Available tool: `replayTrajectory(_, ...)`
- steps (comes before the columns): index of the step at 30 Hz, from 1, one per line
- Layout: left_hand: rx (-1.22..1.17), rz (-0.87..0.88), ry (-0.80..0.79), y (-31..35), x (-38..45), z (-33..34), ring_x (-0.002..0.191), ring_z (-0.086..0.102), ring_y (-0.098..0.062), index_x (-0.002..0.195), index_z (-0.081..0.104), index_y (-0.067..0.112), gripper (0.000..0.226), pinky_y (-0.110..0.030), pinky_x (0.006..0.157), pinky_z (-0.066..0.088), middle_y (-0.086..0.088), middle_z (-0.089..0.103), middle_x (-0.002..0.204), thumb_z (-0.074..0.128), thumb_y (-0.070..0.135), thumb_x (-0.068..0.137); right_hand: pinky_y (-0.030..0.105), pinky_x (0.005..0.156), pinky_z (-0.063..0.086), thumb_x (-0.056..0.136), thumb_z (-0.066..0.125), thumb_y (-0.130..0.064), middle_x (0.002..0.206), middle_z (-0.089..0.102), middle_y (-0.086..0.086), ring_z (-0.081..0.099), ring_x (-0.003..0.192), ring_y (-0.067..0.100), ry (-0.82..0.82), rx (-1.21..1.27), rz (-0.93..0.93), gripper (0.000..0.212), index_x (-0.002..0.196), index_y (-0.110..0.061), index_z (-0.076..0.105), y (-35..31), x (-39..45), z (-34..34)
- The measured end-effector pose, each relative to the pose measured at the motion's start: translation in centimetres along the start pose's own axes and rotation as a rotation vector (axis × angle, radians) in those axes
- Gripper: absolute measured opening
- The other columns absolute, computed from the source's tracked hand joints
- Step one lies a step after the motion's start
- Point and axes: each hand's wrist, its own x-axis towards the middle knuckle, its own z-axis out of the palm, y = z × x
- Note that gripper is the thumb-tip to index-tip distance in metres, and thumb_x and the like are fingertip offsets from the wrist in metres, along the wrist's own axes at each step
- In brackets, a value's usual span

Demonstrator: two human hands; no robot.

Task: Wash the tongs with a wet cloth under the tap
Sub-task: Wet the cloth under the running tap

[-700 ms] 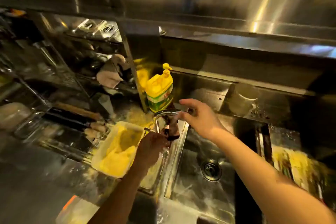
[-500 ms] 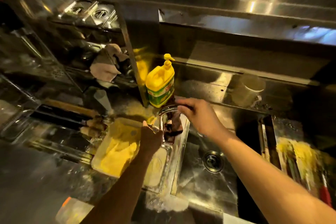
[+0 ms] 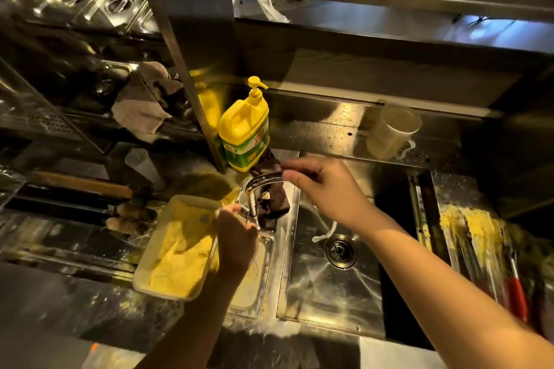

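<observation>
Between our hands the tap stands; our left hand grips its handle, our right hand pinches its spout; tongs, far right, remain unwashed.

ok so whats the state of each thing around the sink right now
chrome gooseneck tap: running into the right basin
left hand: on the tap's lever
right hand: gripping the spout end
dark brown cloth: draped behind the tap
yellow pump soap bottle: upright
rectangular tray of yellow powder: uncovered
</observation>
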Motion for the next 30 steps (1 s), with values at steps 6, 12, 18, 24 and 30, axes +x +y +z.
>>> replayTrajectory(6,0.183,0.247,-0.471,4.2,-2.0,4.9,0.115,0.052,-0.007,0.127,0.052,0.028,0.041,-0.016,0.095,0.042,0.009,0.05,0.126,0.055,0.013,0.089,0.044,0.086,0.052,0.098,0.058,-0.019,0.096,0.075,0.011,0.068,0.094,0.029,0.178,0.193,0.141,0.017,0.101,-0.012,0.074,1.1,-1.1,-1.8)
replayTrajectory(12,0.604,-0.086,-0.616,5.1,6.9,10.2,0.142,0.035,-0.043,0.15,0.039,0.019,0.058,-0.051,0.116,0.028,-0.021,0.041,0.154,0.047,0.037,0.096,0.031,0.081,0.051,0.099,0.056,-0.026,0.09,0.074,-0.006,0.068,0.091,0.008,0.232,0.149,0.306,0.019,0.096,-0.019,0.073,3.7,-3.9,-3.5)
replayTrajectory(18,0.579,-0.128,-0.46,4.4,6.7,12.1,0.126,0.055,-0.037,0.135,0.053,0.006,0.059,-0.047,0.104,0.046,-0.019,0.055,0.137,0.06,0.045,0.092,0.029,0.087,0.052,0.098,0.055,-0.028,0.101,0.074,-0.011,0.067,0.097,0.004,0.214,0.163,0.423,0.018,0.1,-0.027,0.073,6.0,-7.2,-4.8)
replayTrajectory(24,-0.227,-0.436,-0.452,3.9,-0.3,10.3,0.084,0.065,-0.021,0.123,0.052,0.005,0.046,-0.026,0.075,0.051,-0.006,0.068,0.1,0.073,0.018,0.084,0.014,0.079,0.047,0.098,0.054,-0.016,0.099,0.073,-0.014,0.065,0.092,-0.005,0.209,0.218,0.492,0.022,0.098,-0.029,0.072,7.7,-9.6,-4.3)
replayTrajectory(30,-1.039,-0.847,-0.632,5.2,-7.7,9.1,0.08,0.073,-0.028,0.104,0.068,0.009,0.021,-0.037,0.072,0.061,-0.016,0.074,0.093,0.05,0.014,0.094,0.056,0.085,0.052,0.096,0.051,-0.008,0.099,0.075,0.014,0.066,0.096,0.045,0.234,0.287,0.519,0.026,0.093,-0.024,0.072,8.7,-12.1,-4.7)
